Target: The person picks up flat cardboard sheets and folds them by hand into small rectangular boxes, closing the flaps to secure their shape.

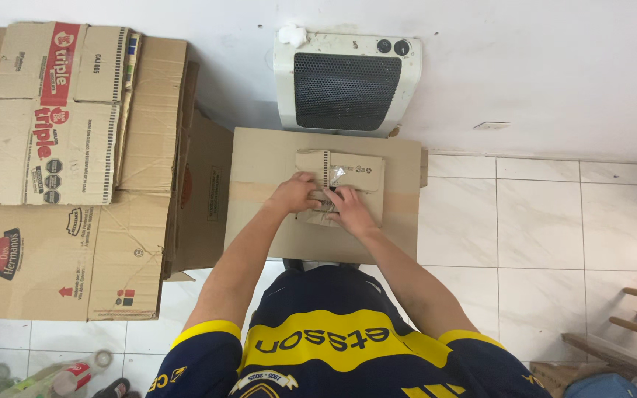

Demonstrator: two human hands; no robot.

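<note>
Cardboard packet [340, 179] on brown box [259, 158]; left hand [298, 194] fingers curled, gripping packet's left edge | right hand [351, 209] closed, pinching its lower middle; white heater [346, 81] behind

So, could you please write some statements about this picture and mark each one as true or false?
1. Both hands, left hand and right hand, rest on a small flattened cardboard piece. True.
2. The small piece lies on a larger brown box. True.
3. The white heater stands to the right of the person, on the tiles. False: it is ahead of the person, against the wall, behind the box.
4. The stack of flattened cartons is on the person's left. True.
5. The person wears a plain red shirt. False: the shirt is dark blue with yellow.
</note>
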